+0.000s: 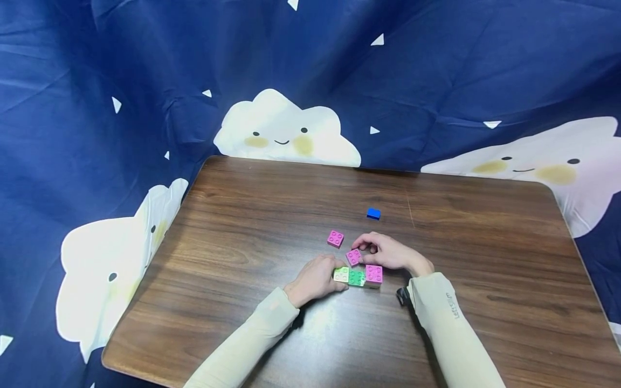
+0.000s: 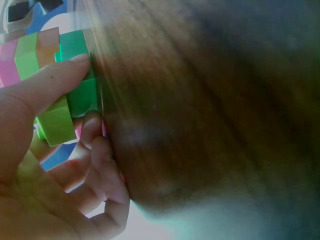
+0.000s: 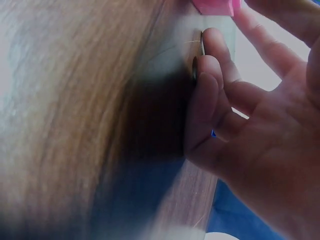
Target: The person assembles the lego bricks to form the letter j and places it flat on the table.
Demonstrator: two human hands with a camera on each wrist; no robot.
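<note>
My left hand grips the left end of a toy brick build, thumb on the near side and fingers on the far side. From above, the build shows a light green brick, a green brick and a raised pink brick at its right end. In the left wrist view, dark green bricks lie along the table side, with an orange brick among them. Just behind the build, my right hand pinches a loose pink brick, tilted, studs up.
Another pink brick lies on the table behind the hands. Farther back is a small blue brick. The brown wooden table ends at a blue curtain with cloud prints.
</note>
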